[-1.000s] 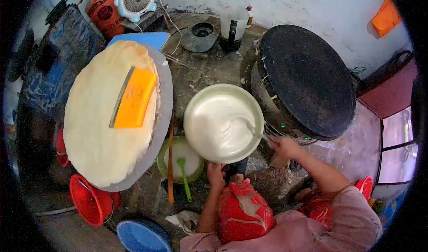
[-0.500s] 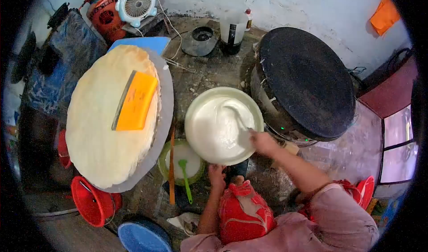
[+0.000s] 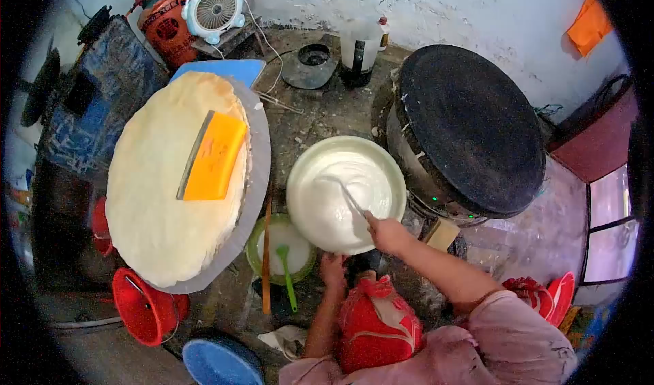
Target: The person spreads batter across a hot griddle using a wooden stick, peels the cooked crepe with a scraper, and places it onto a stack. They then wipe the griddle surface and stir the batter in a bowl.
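Observation:
A pale green bowl [image 3: 399, 214] holds thick white batter [image 3: 327, 211] with swirls on its surface. My right hand [image 3: 388, 235] is closed round the handle of a metal stirring utensil [image 3: 353, 199], over the bowl's near right side. The utensil's head is sunk in the batter, so I cannot tell whether it is a ladle or a spoon. At the bowl's near edge, my left hand [image 3: 333, 270] grips the rim, its fingertips partly hidden by the bowl. Just left of that hand, a smaller green bowl [image 3: 252, 257] contains whitish liquid and a green brush [image 3: 287, 279].
A round black griddle [image 3: 470, 129] stands right of the bowl. To the left, stacked flatbreads [image 3: 153, 187] carry an orange scraper [image 3: 216, 157]. A wooden stick [image 3: 266, 269] crosses the small bowl. Red [image 3: 139, 310] and blue [image 3: 218, 361] buckets stand below left.
My right hand has moved left and slightly down, carrying the utensil toward the bowl's middle. Its handle now slants up to the left. My left hand stays at the near rim.

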`<state>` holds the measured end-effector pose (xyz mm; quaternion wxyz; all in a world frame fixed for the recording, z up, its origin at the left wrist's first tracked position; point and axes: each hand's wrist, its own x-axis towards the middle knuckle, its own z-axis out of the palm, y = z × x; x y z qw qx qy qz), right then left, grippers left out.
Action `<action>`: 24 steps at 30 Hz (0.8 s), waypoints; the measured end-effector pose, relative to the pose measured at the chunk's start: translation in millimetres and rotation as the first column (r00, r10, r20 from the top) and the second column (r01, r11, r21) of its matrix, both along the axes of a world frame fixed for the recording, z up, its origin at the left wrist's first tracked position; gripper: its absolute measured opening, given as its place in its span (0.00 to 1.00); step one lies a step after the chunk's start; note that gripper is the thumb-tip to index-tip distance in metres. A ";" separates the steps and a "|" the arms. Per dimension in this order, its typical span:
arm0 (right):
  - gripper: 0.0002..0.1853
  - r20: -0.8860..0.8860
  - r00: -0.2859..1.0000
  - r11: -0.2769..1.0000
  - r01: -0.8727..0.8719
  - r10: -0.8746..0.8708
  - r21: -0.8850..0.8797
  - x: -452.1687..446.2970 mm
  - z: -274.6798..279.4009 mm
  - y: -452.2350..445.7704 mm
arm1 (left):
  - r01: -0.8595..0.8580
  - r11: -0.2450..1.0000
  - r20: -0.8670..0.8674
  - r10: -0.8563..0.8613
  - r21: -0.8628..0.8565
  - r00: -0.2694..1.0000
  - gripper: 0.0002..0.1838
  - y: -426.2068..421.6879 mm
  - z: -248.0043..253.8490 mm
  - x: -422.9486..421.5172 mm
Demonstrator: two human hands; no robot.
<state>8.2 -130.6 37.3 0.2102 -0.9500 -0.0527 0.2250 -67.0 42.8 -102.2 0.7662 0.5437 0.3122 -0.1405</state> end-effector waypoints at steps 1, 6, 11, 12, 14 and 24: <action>0.25 -0.065 0.996 0.997 -0.067 0.065 -0.024 -12.4 34.4 -7.3 | -0.003 1.000 -0.007 0.003 0.000 1.000 0.19 -0.2 -3.5 -2.7; 0.23 -0.239 0.971 0.994 -0.051 0.026 -0.097 -14.8 31.7 -95.1 | -0.055 0.997 -0.071 0.059 0.058 0.996 0.16 -8.9 13.5 2.8; 0.27 -0.010 1.000 0.997 0.014 -0.015 -0.072 19.1 -45.4 -2.9 | -0.087 0.994 -0.004 0.088 0.060 0.996 0.18 -5.3 -16.1 0.0; 0.26 -0.043 0.999 0.998 -0.022 0.019 -0.057 7.1 -15.7 1.5 | -0.092 0.994 0.001 0.092 0.066 0.996 0.18 -3.2 -14.8 3.2; 0.25 -0.161 0.982 0.990 -0.115 0.101 -0.080 -15.4 40.6 -11.6 | -0.058 0.994 0.100 0.048 0.092 0.994 0.19 -2.3 -10.1 -0.8; 0.18 0.004 1.000 0.999 0.016 -0.016 -0.049 19.1 -26.1 2.1 | 0.000 1.000 -0.013 0.001 0.014 1.000 0.14 -3.4 19.2 6.7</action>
